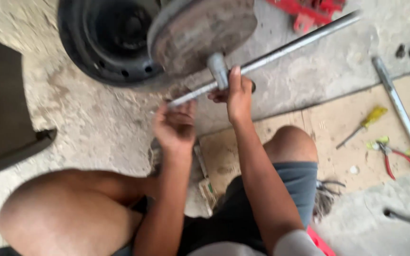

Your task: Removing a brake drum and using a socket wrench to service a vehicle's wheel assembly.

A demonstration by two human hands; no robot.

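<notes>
Here, a black wheel rim [107,40] lies on the concrete floor [96,123] beside a rusty brake drum [200,33]. The left hand [175,127] closes around the low end of a long steel bar [281,51], steadying it, while the right hand [237,92] clasps it at its socket (the fitting beneath is hidden). Rightward, a yellow screwdriver [364,124] and red pliers [392,154] wait on cardboard [319,142]; the bar's top is cut off.

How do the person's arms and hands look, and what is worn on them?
Both arms are bare from hand to upper arm. The left hand and right hand wear no gloves, and no watch or ring shows, though the picture is blurred. A pale short sleeve covers the right upper arm at the bottom edge.
</notes>
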